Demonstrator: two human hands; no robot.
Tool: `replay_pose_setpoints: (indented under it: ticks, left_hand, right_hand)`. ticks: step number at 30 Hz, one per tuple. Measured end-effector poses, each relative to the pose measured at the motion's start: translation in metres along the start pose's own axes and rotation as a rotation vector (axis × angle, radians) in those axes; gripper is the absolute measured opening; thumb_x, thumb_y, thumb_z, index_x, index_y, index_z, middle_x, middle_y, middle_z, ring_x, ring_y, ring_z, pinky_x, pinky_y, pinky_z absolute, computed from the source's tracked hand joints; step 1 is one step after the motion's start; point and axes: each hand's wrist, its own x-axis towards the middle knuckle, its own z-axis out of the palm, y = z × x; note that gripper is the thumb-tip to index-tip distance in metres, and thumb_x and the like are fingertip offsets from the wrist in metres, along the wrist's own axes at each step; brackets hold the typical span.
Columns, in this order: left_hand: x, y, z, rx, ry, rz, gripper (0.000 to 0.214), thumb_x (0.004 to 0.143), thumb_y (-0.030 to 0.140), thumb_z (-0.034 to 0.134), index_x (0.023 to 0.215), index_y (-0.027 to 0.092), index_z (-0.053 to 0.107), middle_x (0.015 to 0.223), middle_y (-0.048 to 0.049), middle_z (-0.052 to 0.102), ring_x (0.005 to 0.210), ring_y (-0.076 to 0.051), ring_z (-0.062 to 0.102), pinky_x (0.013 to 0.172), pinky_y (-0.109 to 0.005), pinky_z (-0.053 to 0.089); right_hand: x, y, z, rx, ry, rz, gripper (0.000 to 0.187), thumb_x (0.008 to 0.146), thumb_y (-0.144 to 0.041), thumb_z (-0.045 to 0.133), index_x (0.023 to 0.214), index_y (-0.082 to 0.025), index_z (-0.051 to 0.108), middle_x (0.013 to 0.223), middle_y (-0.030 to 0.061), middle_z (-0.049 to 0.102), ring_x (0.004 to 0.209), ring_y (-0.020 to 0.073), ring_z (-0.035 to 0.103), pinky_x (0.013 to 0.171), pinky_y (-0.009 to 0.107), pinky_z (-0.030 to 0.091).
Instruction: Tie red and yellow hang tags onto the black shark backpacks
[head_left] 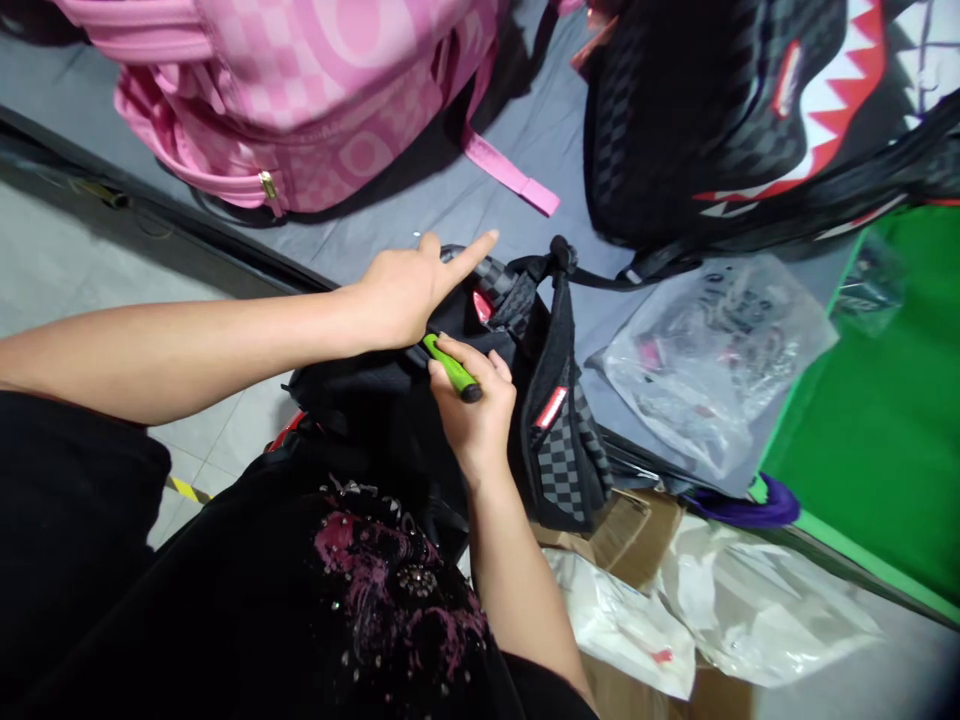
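My right hand (480, 405) is closed round a green-handled tool (451, 368) with a black butt end. Its working tip is hidden by my left hand (409, 290). That left hand lies over the black backpack (559, 420), which has grey checks and small red labels. Its index finger points out straight to the right, while the lower fingers curl under on the bag's black cloth. What exactly they pinch is hidden. The backpack hangs partly over the table's near edge, against my body, with a black strap running off to the right.
A pink checkered backpack (315, 110) lies at the back left of the grey table (300, 240). At the back right is a black backpack with a shark mouth (690, 120). A clear plastic bag (705, 360) sits beside a green surface (877, 420). Below are white plastic bags (757, 600) and cardboard (637, 530).
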Motion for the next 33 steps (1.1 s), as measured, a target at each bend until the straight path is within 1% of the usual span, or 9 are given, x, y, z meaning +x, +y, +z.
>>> replay_pose_setpoints:
  ticks: [3,7,11,14,18,22,26,29,33]
  left_hand:
    - [0.001,-0.001,0.002,-0.011,0.009,0.004,0.102,0.087,0.022,0.06,0.157,0.035,-0.013,0.138,-0.0185,0.041,0.104,-0.03,0.062,0.09,-0.042,0.049]
    - [0.001,-0.001,0.004,-0.009,0.018,0.006,0.102,0.087,0.023,0.06,0.157,0.034,-0.014,0.137,-0.0194,0.041,0.104,-0.031,0.062,0.09,-0.043,0.049]
    - [0.002,-0.001,0.004,-0.003,0.017,0.003,0.103,0.086,0.023,0.061,0.157,0.034,-0.014,0.137,-0.0192,0.041,0.104,-0.031,0.062,0.09,-0.043,0.049]
    - [0.002,0.0,0.003,-0.016,0.014,-0.003,0.103,0.086,0.023,0.061,0.157,0.035,-0.013,0.138,-0.0188,0.04,0.105,-0.031,0.061,0.091,-0.043,0.049]
    - [0.002,0.0,0.003,-0.026,0.013,-0.005,0.102,0.086,0.021,0.06,0.157,0.035,-0.012,0.138,-0.0182,0.04,0.108,-0.032,0.061,0.093,-0.045,0.048]
    - [0.001,0.0,0.003,-0.021,0.019,-0.006,0.102,0.086,0.021,0.061,0.157,0.035,-0.011,0.137,-0.0179,0.041,0.107,-0.032,0.061,0.092,-0.045,0.049]
    - [0.001,0.001,0.002,0.007,0.015,-0.009,0.1,0.087,0.021,0.058,0.157,0.035,-0.012,0.137,-0.018,0.041,0.105,-0.031,0.062,0.09,-0.043,0.05]
    - [0.0,0.001,0.001,0.031,0.009,-0.012,0.1,0.087,0.022,0.058,0.157,0.034,-0.012,0.135,-0.0178,0.042,0.103,-0.029,0.062,0.088,-0.04,0.05]
    - [0.001,0.001,0.001,0.036,0.014,-0.006,0.1,0.087,0.022,0.058,0.157,0.033,-0.013,0.135,-0.019,0.043,0.099,-0.028,0.063,0.085,-0.038,0.05]
  right_hand:
    - [0.0,-0.001,0.002,-0.043,0.041,0.001,0.017,0.084,-0.027,0.065,0.099,-0.025,0.073,0.11,0.0042,0.075,0.104,0.0227,0.07,0.111,0.051,0.031]
    - [0.001,0.0,0.0,-0.016,0.001,-0.027,0.017,0.084,-0.026,0.066,0.099,-0.025,0.073,0.11,0.004,0.075,0.103,0.0224,0.07,0.11,0.049,0.032]
    - [0.001,0.0,0.001,-0.055,0.057,0.009,0.017,0.084,-0.028,0.065,0.099,-0.025,0.073,0.108,0.0046,0.076,0.103,0.0227,0.07,0.108,0.05,0.034]
    - [-0.001,-0.001,0.007,-0.032,0.039,-0.022,0.017,0.084,-0.029,0.064,0.098,-0.025,0.073,0.108,0.0035,0.076,0.102,0.0221,0.07,0.11,0.05,0.032]
    - [-0.004,0.0,0.01,-0.072,0.129,-0.008,0.017,0.086,-0.031,0.062,0.099,-0.025,0.072,0.108,0.0045,0.076,0.104,0.0226,0.069,0.112,0.052,0.03]
    - [-0.002,0.001,0.006,-0.011,0.029,-0.036,0.017,0.086,-0.031,0.063,0.099,-0.025,0.072,0.109,0.0038,0.075,0.104,0.0217,0.069,0.112,0.05,0.031]
    - [0.0,0.001,0.005,-0.02,0.075,-0.023,0.017,0.086,-0.029,0.064,0.1,-0.025,0.072,0.11,0.0049,0.075,0.105,0.0223,0.069,0.112,0.051,0.03]
    - [0.0,0.001,0.003,-0.006,-0.003,-0.034,0.018,0.086,-0.03,0.063,0.101,-0.026,0.072,0.112,0.0041,0.075,0.106,0.0218,0.069,0.113,0.05,0.03]
    - [0.001,0.001,-0.002,-0.043,-0.014,-0.026,0.019,0.086,-0.029,0.062,0.102,-0.026,0.071,0.115,0.0044,0.074,0.108,0.0219,0.068,0.113,0.05,0.03]
